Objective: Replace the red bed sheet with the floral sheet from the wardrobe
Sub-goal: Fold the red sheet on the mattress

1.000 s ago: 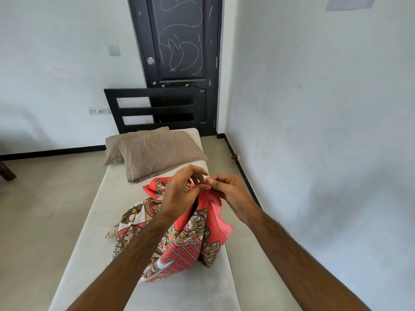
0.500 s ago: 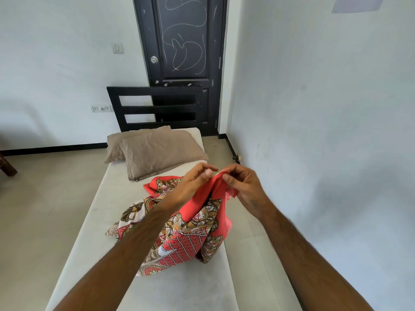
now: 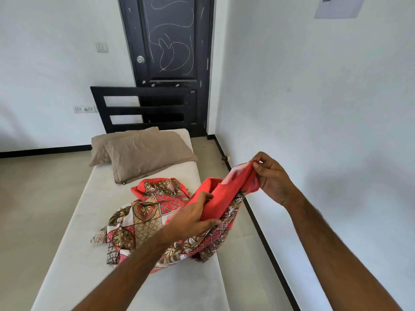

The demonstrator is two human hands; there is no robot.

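1. Toward the right edge of the bare mattress [image 3: 67, 254], about midway along its length, the floral sheet [image 3: 148, 216] lies in a loose crumpled heap, with one red-bordered edge lifted off the pile.
2. Judged from its drape and folds, the sheet is thin, light and entirely limp; it will sag wherever it is not held and should not slip much in dry fingers.
3. The right hand [image 3: 272, 179] pinches the lifted hem between thumb and fingertips, out past the mattress's right edge and above the floor.
4. The left hand [image 3: 193, 217] holds the same red border lower down, fingers curled around a gathered fold just above the heap.
5. The best hold looks to be the hem itself: working along it to a corner would give control of the spread.
6. The stretched band between the hands rises from lower left to upper right, slanting across the mattress's right edge.
7. The heap has no clear long axis; I cannot tell which side of the sheet is its length.
8. Two tan pillows [image 3: 146, 153] lie at the head end, near the dark headboard [image 3: 143, 93].
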